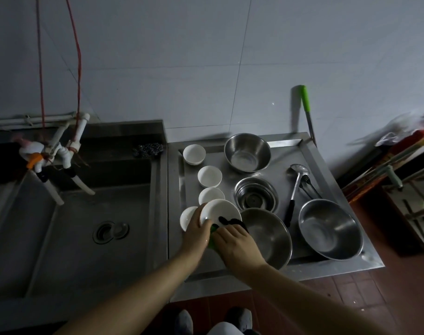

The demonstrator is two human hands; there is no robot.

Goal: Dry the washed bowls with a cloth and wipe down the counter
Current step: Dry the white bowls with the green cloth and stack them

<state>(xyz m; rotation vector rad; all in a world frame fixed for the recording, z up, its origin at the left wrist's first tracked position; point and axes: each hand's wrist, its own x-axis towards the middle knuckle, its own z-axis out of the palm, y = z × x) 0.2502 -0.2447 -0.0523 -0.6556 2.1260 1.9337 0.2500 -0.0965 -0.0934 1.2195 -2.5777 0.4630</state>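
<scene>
Head view, looking steeply down

One head-worn wide-angle camera faces forward and down, close over the steel counter [310,272], with the sink [85,238] at left.

The surface [310,155] is brushed steel, dull in the dim light, and so is the sink [73,238] beside it. The held bowl [220,210] and the small bowls [194,154] in a row look like glazed white ceramic, smooth and glossy. The large basins [330,229] are polished metal with soft reflections. The cloth [232,221] seems a dark, matt fabric with a green part, though it is too shadowed to be sure. The ladle [298,169] is shiny metal with a black handle. The floor [387,288] is matt reddish tile.
</scene>
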